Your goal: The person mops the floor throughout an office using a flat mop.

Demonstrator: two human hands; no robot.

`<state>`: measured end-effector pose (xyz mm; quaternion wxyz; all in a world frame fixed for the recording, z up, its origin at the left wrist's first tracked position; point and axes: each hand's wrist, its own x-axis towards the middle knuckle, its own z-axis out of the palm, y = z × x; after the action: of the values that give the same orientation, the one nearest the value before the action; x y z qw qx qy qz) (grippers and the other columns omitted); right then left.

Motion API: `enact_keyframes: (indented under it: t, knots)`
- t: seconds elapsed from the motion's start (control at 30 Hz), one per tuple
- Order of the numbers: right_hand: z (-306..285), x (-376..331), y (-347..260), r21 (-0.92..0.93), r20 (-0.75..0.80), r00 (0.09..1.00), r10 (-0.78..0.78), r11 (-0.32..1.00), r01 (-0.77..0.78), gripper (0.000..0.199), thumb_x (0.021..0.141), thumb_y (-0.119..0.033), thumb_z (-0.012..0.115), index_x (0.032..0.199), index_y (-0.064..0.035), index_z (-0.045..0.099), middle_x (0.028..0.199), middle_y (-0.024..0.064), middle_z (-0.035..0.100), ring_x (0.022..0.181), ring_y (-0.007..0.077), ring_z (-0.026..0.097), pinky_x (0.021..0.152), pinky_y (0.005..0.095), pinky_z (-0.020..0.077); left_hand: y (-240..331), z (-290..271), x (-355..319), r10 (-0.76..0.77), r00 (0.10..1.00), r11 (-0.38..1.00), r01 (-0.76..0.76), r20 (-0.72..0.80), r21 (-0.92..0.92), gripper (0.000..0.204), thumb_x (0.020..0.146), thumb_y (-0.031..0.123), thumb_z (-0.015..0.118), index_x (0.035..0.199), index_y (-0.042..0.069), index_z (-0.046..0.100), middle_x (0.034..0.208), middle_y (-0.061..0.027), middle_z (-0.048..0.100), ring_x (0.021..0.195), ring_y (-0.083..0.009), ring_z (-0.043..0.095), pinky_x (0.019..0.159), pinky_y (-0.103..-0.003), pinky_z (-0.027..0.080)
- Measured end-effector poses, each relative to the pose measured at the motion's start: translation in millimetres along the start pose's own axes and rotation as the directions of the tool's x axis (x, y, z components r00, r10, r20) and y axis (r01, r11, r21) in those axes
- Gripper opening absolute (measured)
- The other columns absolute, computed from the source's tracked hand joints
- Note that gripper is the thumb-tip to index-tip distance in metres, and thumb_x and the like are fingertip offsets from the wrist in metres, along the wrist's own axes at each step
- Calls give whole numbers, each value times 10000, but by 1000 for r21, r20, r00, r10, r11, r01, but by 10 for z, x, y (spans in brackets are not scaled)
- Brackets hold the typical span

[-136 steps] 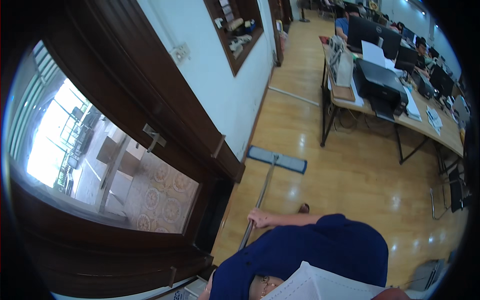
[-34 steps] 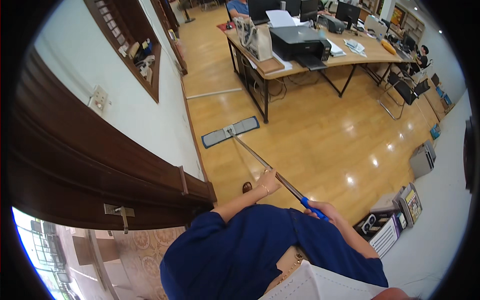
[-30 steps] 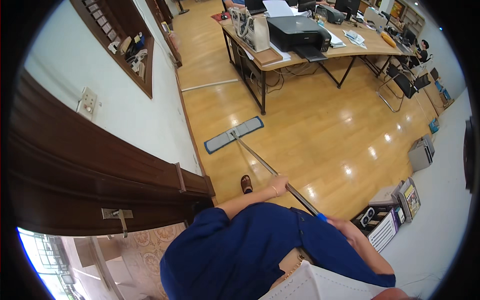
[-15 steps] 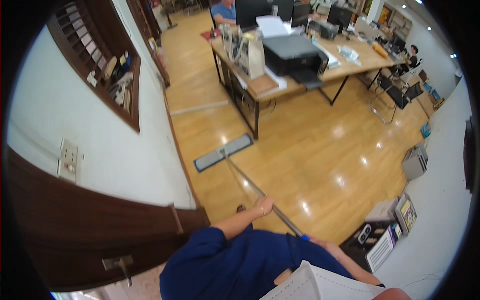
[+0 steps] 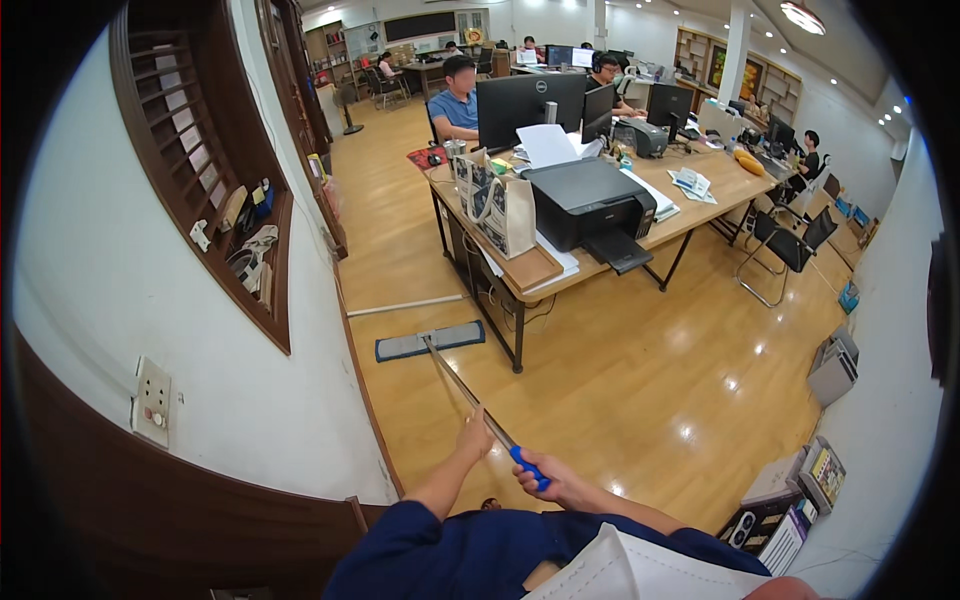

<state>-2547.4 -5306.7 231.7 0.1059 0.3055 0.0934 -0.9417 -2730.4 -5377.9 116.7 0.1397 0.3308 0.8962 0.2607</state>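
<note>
A long-handled flat mop [image 5: 430, 342] lies with its wide grey, blue-edged head flat on the wooden floor, between the left wall and the near leg of the desk. Its metal pole slants back toward me. My left hand [image 5: 475, 437] is closed around the pole, partway down. Higher up, my right hand [image 5: 550, 478] grips the blue handle end [image 5: 530, 468] in front of my body. A pale strip [image 5: 407, 306] crosses the floor just beyond the mop head.
A wooden desk [image 5: 560, 277] with dark metal legs holds a black printer [image 5: 590, 205], a patterned bag [image 5: 507, 215] and monitors. People sit at desks farther back. A black chair [image 5: 790, 240] is on the right. Boxes [image 5: 790, 500] stand against the right wall. A dark shuttered window [image 5: 215, 180] is at left.
The mop head has moved forward and turned more crosswise. Both hands have reached forward with the pole, and the right hand has come up ahead of my body. My view has tilted up.
</note>
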Motion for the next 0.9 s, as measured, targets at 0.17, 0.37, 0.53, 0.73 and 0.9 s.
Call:
enact_keyframes:
  t: [0.17,0.37,0.53,0.73,0.9]
  knots:
    - [-1,576,-153,-145,-117,991,-60,988,43,203,918,-226,436,1115,-192,403,714,54,491,480,105,424,383,214,358,-646,28,-1144,-43,999,973,45,14,-227,533,689,125,602,1193,35,453,1072,-239,552,1009,-384,523,849,-423,422]
    - [-519,620,-171,-608,-230,945,-231,793,46,424,926,-238,431,1328,-267,299,729,55,498,515,110,443,398,230,396,-1256,237,-1782,-186,962,972,209,199,-103,411,715,221,600,1070,16,572,998,-205,605,977,-341,560,853,-393,432]
    - [-878,234,7,-653,-270,942,-201,757,-25,420,934,-253,411,1339,-298,306,723,44,496,509,107,435,398,228,392,-1280,296,-2005,-183,964,971,207,193,-116,409,717,227,598,1067,16,575,997,-203,606,977,-339,561,853,-392,432]
    - [-1281,-457,329,-641,-251,952,-176,767,-27,430,936,-254,404,1349,-301,291,713,40,491,515,100,443,399,224,391,-1339,302,-2231,-183,962,970,211,202,-123,408,720,235,595,1063,16,578,997,-201,607,977,-336,562,853,-390,433]
    - [-2024,-1111,695,-695,-166,960,-228,718,50,431,924,-221,438,1343,-201,342,791,38,531,594,104,498,491,233,446,-1262,266,-2251,-170,961,970,202,218,-137,406,722,241,594,1060,16,581,996,-200,608,976,-334,563,853,-388,433]
